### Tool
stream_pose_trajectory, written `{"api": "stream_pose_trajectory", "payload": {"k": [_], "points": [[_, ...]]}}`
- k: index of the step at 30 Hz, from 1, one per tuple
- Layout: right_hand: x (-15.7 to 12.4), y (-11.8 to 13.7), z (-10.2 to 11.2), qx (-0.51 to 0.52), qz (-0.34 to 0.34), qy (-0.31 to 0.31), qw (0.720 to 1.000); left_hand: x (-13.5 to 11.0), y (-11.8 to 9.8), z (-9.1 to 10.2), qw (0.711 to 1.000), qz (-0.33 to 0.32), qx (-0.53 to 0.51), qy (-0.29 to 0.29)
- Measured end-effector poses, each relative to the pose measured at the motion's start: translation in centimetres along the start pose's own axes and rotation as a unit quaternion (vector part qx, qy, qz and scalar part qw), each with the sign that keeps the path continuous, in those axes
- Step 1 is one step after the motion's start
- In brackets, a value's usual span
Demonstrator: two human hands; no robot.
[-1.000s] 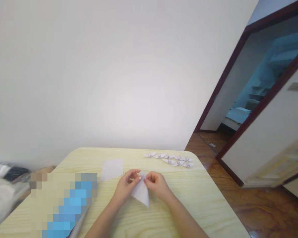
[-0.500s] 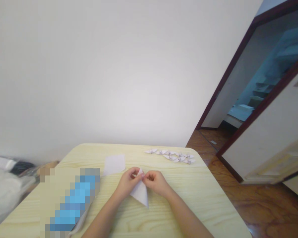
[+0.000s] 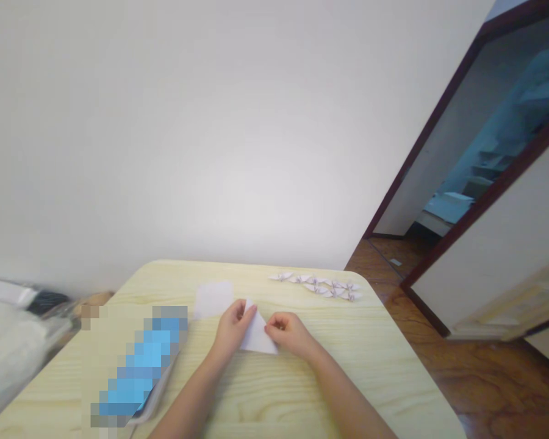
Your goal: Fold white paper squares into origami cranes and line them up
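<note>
A white sheet of paper folded into a triangle (image 3: 258,339) is held just above the wooden table, one point upward and the broad edge toward me. My left hand (image 3: 231,329) grips its left side, thumb on the front face and fingers behind. At the slanted right edge, my right hand (image 3: 291,335) is closed in a pinch, its fingertips against the paper. Behind my left hand lies flat white square paper (image 3: 214,299). Several small folded paper pieces (image 3: 316,285), pointed at the ends, lie in two rows at the back right.
A pixelated blue object (image 3: 144,366) occupies the left of the pale wooden table (image 3: 375,366). White wall (image 3: 238,134) rises behind the table. Right of it are a brown floor (image 3: 421,329) and an open doorway.
The paper triangle has turned, its lower right corner swinging up and right. My right hand has slid from near the top point down along the right edge. The view has shifted slightly.
</note>
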State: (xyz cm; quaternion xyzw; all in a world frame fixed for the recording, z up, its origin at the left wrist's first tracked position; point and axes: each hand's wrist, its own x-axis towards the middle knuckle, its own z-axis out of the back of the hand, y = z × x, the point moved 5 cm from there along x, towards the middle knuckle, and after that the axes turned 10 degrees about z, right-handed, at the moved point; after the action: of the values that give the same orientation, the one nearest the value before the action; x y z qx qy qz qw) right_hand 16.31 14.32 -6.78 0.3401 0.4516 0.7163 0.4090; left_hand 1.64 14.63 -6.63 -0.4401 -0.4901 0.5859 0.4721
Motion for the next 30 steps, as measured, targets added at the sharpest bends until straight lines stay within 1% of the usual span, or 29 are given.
{"api": "stream_pose_trajectory", "payload": {"k": [2, 5, 9, 11, 16, 18, 21, 25, 30], "points": [[-0.1, -0.1, 0.0, -0.003, -0.005, 0.009, 1.000, 0.2, 0.1, 0.4, 0.999, 0.022, -0.019, -0.020], [-0.1, -0.4, 0.3, -0.005, 0.001, 0.017, 1.000, 0.3, 0.3, 0.8, 0.997, 0.055, -0.043, -0.028], [-0.1, -0.7, 0.7, -0.012, 0.009, 0.017, 1.000, 0.4, 0.8, 1.4, 0.993, 0.070, -0.070, -0.057], [-0.1, -0.9, 1.0, -0.020, 0.011, 0.014, 1.000, 0.5, 1.0, 1.5, 0.992, 0.073, -0.085, -0.056], [0.0, -1.1, 2.0, -0.042, 0.014, -0.029, 0.999, 0.7, 0.6, 1.6, 0.990, 0.041, -0.127, -0.043], [0.0, -1.3, 2.2, -0.043, 0.013, -0.030, 0.999, 0.7, 0.5, 1.6, 0.988, 0.032, -0.142, -0.041], [-0.1, -1.1, 2.4, -0.065, 0.040, -0.022, 0.997, 0.8, 0.8, 1.6, 0.985, 0.042, -0.160, -0.040], [-0.2, -0.4, 2.9, -0.125, 0.076, -0.042, 0.988, 0.8, 1.1, 2.0, 0.983, 0.051, -0.171, -0.053], [-0.3, 0.2, 3.4, -0.139, 0.078, -0.059, 0.985, 0.8, 1.0, 2.3, 0.985, 0.035, -0.152, -0.069]]}}
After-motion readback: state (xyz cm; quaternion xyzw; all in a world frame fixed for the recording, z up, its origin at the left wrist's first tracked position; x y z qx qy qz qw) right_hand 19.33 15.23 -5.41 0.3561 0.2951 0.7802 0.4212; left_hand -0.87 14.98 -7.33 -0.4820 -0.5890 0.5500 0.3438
